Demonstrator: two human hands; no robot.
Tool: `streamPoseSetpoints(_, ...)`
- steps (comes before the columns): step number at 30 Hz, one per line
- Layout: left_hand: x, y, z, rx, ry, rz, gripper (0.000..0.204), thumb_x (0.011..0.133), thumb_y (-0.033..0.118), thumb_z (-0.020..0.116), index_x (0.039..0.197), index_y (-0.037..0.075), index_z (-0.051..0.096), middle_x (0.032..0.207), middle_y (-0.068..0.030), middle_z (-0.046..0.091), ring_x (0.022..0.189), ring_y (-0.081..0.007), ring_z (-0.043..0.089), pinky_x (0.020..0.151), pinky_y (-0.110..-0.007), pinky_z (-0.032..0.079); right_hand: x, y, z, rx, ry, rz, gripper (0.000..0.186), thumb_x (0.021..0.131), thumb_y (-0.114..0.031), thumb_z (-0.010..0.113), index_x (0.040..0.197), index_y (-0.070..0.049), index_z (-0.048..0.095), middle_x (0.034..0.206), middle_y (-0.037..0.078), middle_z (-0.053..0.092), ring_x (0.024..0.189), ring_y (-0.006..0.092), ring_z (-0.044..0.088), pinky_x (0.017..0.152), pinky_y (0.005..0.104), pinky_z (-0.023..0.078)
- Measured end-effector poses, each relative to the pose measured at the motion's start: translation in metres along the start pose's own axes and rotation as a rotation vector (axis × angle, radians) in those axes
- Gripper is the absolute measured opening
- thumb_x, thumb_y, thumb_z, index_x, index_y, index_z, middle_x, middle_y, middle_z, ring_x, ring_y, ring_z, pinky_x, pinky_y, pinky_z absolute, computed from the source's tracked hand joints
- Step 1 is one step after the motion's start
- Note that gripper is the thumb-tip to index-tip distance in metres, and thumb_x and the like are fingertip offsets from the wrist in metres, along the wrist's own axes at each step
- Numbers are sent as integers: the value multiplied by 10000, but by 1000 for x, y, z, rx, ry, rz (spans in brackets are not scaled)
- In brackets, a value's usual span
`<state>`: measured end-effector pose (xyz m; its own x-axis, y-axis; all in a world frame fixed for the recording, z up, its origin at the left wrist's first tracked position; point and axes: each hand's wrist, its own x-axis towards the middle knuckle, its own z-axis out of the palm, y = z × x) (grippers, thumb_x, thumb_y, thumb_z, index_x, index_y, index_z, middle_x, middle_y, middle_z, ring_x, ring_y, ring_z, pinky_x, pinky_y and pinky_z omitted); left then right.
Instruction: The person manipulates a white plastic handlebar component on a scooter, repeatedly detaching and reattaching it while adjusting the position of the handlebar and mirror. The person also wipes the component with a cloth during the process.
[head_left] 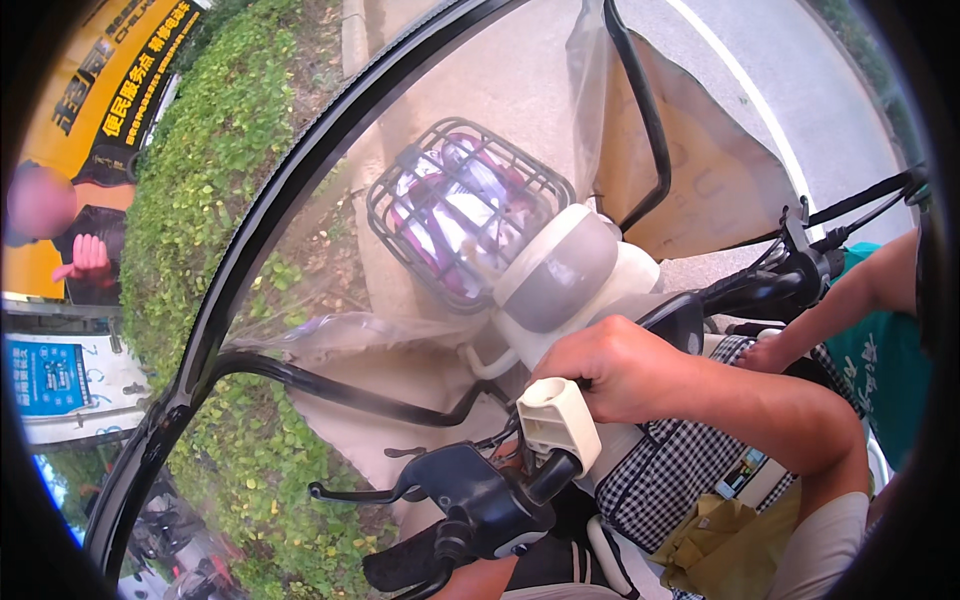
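My right hand (625, 370) is closed just behind a cream plastic bracket (555, 420) at the left handlebar; its fingertips and whatever they grip are hidden. The bracket sits by the black grip (550, 480), next to the switch housing and brake lever (450, 490). My left hand is mostly hidden under the handlebar, with a bit of skin (508, 457) behind the bracket and forearm at the bottom edge. A black-and-white checked cloth (640, 480) and a crumpled olive cloth (720, 530) lie below my right arm.
A scooter's wire basket (470, 210) holds purple-and-white items, beside a clear windshield with black frame (280, 155). Another person's bare arm (850, 290) reaches toward the right handlebar (760, 290). A hedge (200, 130) and yellow sign (90, 80) with a printed figure stand left, road right.
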<state>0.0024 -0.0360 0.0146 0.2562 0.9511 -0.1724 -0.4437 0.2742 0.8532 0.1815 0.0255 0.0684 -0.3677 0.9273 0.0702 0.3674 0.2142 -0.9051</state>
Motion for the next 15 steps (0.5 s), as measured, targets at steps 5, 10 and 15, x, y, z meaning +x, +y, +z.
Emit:
streamPoseSetpoints(5, 11, 3, 3, -104, -40, -45, 379, 919, 178, 629, 1251, 52, 497, 1265, -101, 549, 1221, -219, 506, 1064, -356, 399, -16, -10, 6, -111, 280, -10, 236, 704, -2, 752, 925, -37, 677, 924, 82, 659, 828, 273, 644, 723, 344, 535)
streamPoseSetpoints(10, 8, 15, 5, -232, -48, -146, 385, 915, 186, 636, 1255, 62, 504, 1274, -100, 556, 1230, -221, 514, 1068, -354, 414, -42, -47, 5, -36, 480, 90, 305, 743, -133, 774, 993, 3, 664, 959, 126, 629, 877, 264, 612, 762, 327, 499)
streamPoseSetpoints(15, -10, 26, 14, -502, 29, -352, 390, 911, 194, 644, 1258, 72, 512, 1282, -99, 562, 1240, -224, 522, 1072, -353, 429, -49, -74, 34, 52, 496, 283, 534, 764, -193, 785, 1193, 38, 569, 977, 143, 624, 846, 279, 576, 762, 358, 483)
